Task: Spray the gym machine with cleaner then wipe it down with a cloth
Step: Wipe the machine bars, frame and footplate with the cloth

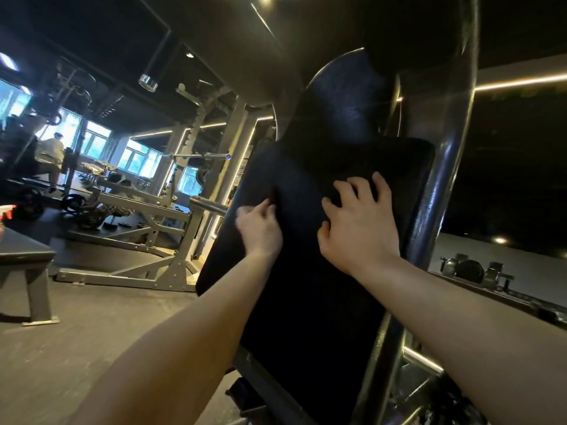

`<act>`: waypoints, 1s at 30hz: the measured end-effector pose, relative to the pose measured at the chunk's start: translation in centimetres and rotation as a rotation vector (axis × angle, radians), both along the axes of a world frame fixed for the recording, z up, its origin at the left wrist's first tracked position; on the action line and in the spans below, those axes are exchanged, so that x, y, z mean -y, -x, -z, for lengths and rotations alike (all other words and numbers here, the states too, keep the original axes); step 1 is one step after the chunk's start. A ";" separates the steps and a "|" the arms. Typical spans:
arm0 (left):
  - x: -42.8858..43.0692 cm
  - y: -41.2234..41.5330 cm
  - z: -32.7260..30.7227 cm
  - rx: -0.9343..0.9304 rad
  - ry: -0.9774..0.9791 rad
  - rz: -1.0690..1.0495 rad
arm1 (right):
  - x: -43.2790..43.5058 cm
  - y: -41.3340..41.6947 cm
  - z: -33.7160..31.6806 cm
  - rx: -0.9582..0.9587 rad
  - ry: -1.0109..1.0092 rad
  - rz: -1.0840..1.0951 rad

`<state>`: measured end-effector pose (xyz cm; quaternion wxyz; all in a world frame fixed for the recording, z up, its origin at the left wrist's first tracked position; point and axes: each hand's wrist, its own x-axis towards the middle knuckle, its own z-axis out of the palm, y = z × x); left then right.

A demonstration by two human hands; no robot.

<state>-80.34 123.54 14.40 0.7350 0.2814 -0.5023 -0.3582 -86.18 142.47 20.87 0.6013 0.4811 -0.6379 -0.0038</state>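
Cloth [303,182], black and matte, spread over the upper half of the back pad [306,302] on the gym machine [379,348], so close in tone to the black padding as to be hard to tell apart but for a straight top edge and one raised crease. Left hand [260,228] on the cloth's left side, thumb and fingertips pinching that crease. Right hand [359,222] just beside it, palm down, fingers curled and digging into the fabric, dark folds bunched between them. Rounded head pad [343,93] above the cloth, faintly pebbled, with a blue sheen. Glossy dark upright post [441,185] just right of the pad, streaked with light. Any lettering on pad or frame too dark to read. Off to the left, grey squat rack [181,185] with a barbell [199,155] across it, bright windows [135,157] behind, and a person [52,151] well apart near the glass.
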 end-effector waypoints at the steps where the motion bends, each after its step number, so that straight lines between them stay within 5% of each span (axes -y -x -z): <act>1: -1.0 0.4 -0.2 0.026 0.097 0.007 | 0.0 0.0 -0.1 -0.003 0.004 -0.001; 5: 1.1 -0.7 1.7 -0.005 0.095 -0.035 | 0.1 0.3 0.2 -0.010 0.017 -0.059; 14: 7.7 -2.0 13.5 -0.037 -0.596 -0.133 | 0.3 0.4 0.2 -0.010 0.005 -0.044; 18: 5.3 -1.5 10.7 -0.110 -0.560 -0.111 | 0.2 0.6 0.0 -0.021 0.004 -0.040; 24: 2.2 -0.1 5.0 -0.065 -0.059 -0.040 | 0.4 0.7 0.1 -0.042 0.026 -0.055; 30: 4.9 -1.0 13.8 -0.037 -0.362 -0.128 | 0.7 0.9 0.3 -0.046 0.029 -0.057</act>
